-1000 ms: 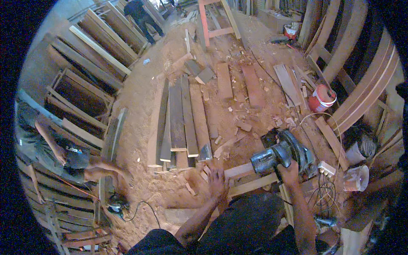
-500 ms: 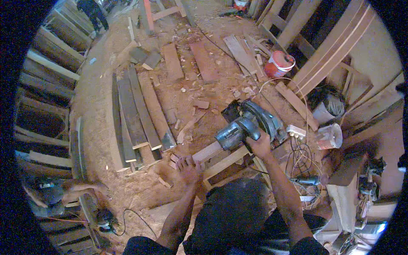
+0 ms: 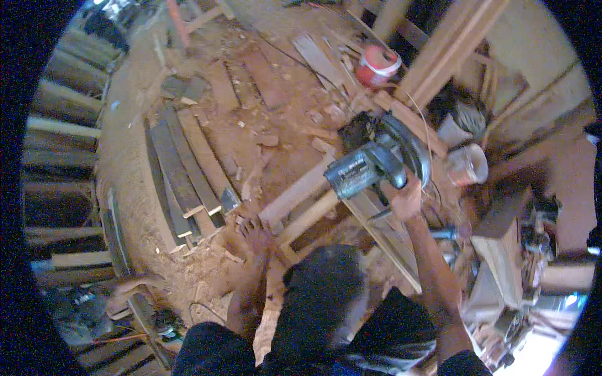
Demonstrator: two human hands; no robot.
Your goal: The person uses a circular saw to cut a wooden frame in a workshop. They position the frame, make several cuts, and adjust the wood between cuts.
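Well left of the circular saw (image 3: 354, 172), another person's leg (image 3: 135, 285) reaches in; nearer the saw, dark planks (image 3: 179, 163) lie side by side on the dusty floor. The left hand (image 3: 254, 233) comes next, down and left of the saw, fingers spread and unclenched, palm down at the near end of a pale board (image 3: 299, 194). That board runs from this hand toward the saw, beside a rail of an open wooden frame (image 3: 316, 219).

Compared with a moment ago, the saw sits farther from the left hand, and more of the board's face shows between them; I judge the tool is being shifted rather than pressed into a cut, though whether it touches the wood cannot be told. The right hand (image 3: 406, 199) has its fingers closed around the saw's rear handle.

Beyond the saw stands a red bucket (image 3: 370, 66), its contents too blurred to tell. To the saw's right, a greyish bag (image 3: 464, 125) slumps above a pale, stained bucket (image 3: 461, 168); neither clearly shows what it holds.
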